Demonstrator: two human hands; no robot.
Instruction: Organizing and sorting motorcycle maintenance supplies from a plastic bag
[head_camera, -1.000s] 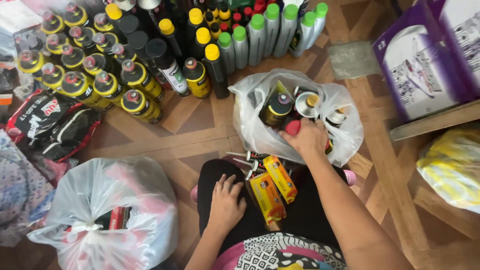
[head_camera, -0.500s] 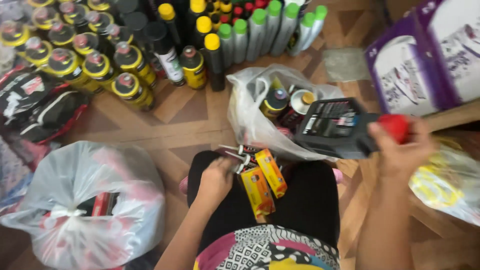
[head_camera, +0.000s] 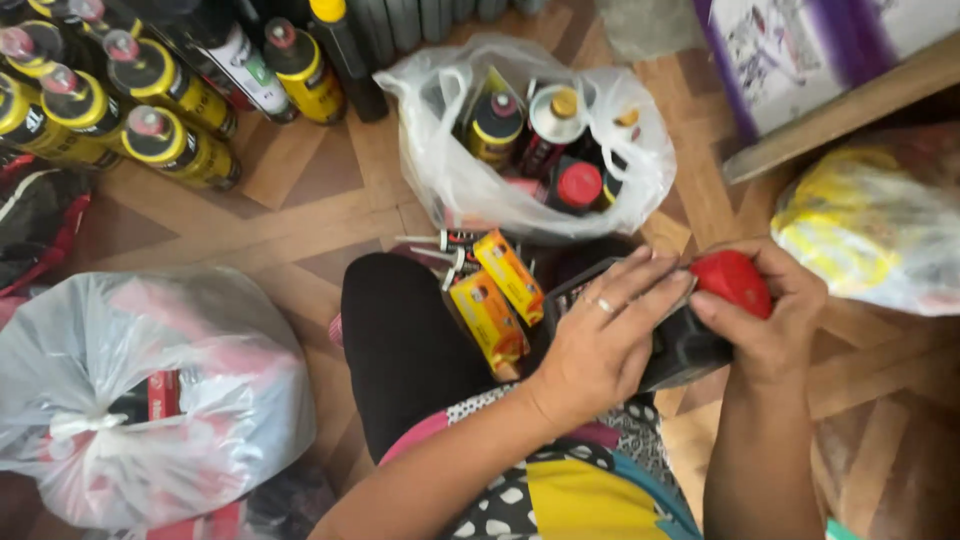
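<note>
A black plastic bottle (head_camera: 690, 345) with a red cap (head_camera: 732, 281) rests over my lap. My right hand (head_camera: 765, 320) is wrapped around the red cap end. My left hand (head_camera: 600, 345) lies across the bottle's body, fingers spread toward the cap. Two small yellow-orange boxes (head_camera: 497, 300) lie on my black-clad leg (head_camera: 400, 340), just left of my left hand.
An open clear plastic bag (head_camera: 450, 170) holding spray cans and a red-capped container sits on the wooden floor ahead. Yellow-and-black cans (head_camera: 150, 110) lie at the upper left. A knotted white bag (head_camera: 130, 400) is at the left, a yellow bag (head_camera: 870, 220) at the right, a purple-edged box (head_camera: 790, 60) beyond.
My right hand has brought the black bottle from beside the open bag down to my lap. My left hand left my leg and now rests on the bottle.
</note>
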